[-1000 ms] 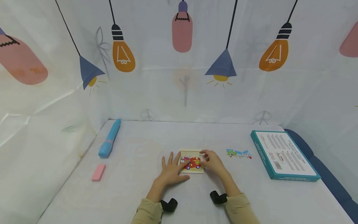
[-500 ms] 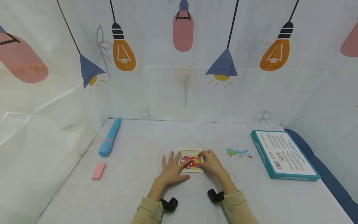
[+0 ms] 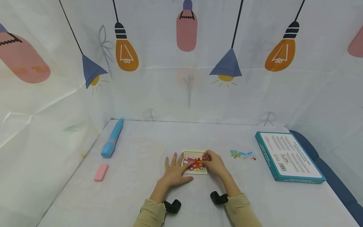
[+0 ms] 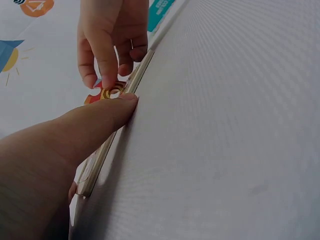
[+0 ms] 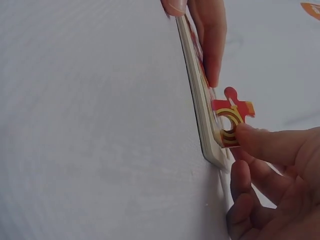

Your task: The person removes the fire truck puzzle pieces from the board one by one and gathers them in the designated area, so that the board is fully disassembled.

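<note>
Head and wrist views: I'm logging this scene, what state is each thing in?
Red puzzle piece: pinched, tilted, not seated
Puzzle board: flat, partly filled
Left hand: fingers spread on board
Right hand: pinching red puzzle piece
Loose puzzle pieces: lying off the board
Teal box: closed, flat
Blue pen-shaped device: lying down
Pink block: flat

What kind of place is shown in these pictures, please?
Probably an indoor play or tabletop-activity corner, though the wider room is out of view. A white table stands before a lamp-print backdrop, with a small jigsaw puzzle and a flat teal box on top.
</note>
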The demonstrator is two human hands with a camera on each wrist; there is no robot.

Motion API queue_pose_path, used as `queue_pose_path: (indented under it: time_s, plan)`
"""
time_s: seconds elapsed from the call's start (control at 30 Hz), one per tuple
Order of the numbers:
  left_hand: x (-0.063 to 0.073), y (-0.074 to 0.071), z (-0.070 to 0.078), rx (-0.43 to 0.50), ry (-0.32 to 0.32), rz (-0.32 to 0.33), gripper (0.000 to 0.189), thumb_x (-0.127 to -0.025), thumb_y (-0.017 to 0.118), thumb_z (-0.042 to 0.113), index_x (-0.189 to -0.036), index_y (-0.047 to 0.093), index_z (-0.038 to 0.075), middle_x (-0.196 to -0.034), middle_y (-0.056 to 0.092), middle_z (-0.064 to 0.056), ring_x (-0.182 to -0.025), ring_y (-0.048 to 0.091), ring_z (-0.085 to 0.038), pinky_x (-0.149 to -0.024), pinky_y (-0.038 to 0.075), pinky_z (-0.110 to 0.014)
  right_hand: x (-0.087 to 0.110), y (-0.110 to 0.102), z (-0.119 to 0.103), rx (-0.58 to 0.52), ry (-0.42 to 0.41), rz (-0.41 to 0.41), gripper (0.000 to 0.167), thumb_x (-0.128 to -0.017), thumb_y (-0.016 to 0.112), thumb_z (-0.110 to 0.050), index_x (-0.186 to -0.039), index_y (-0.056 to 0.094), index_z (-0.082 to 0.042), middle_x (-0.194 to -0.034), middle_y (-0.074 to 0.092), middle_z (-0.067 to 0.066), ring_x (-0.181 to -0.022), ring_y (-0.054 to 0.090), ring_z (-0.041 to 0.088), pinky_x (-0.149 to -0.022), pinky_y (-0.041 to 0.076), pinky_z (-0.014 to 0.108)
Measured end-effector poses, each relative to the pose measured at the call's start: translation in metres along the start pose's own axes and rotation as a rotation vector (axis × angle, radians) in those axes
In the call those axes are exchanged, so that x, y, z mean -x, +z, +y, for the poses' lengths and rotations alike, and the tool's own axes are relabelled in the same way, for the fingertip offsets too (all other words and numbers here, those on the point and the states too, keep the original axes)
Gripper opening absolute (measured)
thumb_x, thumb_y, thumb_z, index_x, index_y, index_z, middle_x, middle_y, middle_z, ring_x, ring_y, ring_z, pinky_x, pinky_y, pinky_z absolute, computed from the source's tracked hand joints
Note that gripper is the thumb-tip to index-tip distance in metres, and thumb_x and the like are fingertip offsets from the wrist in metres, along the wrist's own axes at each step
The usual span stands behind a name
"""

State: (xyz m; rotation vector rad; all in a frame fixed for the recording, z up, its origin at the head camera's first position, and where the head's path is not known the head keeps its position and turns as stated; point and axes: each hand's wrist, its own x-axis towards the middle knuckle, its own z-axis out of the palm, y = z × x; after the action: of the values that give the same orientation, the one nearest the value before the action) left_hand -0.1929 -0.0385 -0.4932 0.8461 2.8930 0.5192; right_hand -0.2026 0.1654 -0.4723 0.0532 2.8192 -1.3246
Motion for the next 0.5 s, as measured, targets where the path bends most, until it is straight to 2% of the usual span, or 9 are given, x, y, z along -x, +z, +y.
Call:
queue_pose_path:
  time_s: [0.23,0.37,0.5]
  plan:
    - [0.0,0.0,0.0,0.012,-0.003,0.003,0.064,-0.082,0.055,0.058,-0.138,0.043,0.031,-0.152,0.018,-0.016,-0.138,0.006,-0.043,-0.102,0.002,-0.066,-0.002,-0.003,0.008,-0.045,0.029,0.068,0.017,-0.082,0.064,-0.004,-0.099,0.065,-0.005,-0.092,0.062,0.01,-0.09,0.059,0.026,-0.075,0.048,0.039]
    - [0.0,0.001,0.0,0.007,-0.006,0.003,0.064,-0.081,0.056,0.058,-0.138,0.044,0.031,-0.152,0.018,-0.015,-0.138,0.007,-0.043,-0.102,0.002,-0.066,-0.002,-0.011,0.011,-0.096,0.061,0.06,0.021,-0.084,0.061,-0.004,-0.104,0.063,-0.003,-0.097,0.06,0.014,-0.09,0.057,0.026,-0.068,0.049,0.034]
    - [0.0,0.001,0.001,0.004,-0.009,-0.003,0.064,-0.081,0.055,0.058,-0.138,0.044,0.031,-0.152,0.018,-0.015,-0.138,0.007,-0.042,-0.102,0.002,-0.066,0.0,-0.021,0.015,-0.165,0.111,0.066,0.022,-0.087,0.057,-0.004,-0.109,0.06,-0.002,-0.1,0.056,0.017,-0.083,0.056,0.022,-0.062,0.049,0.027]
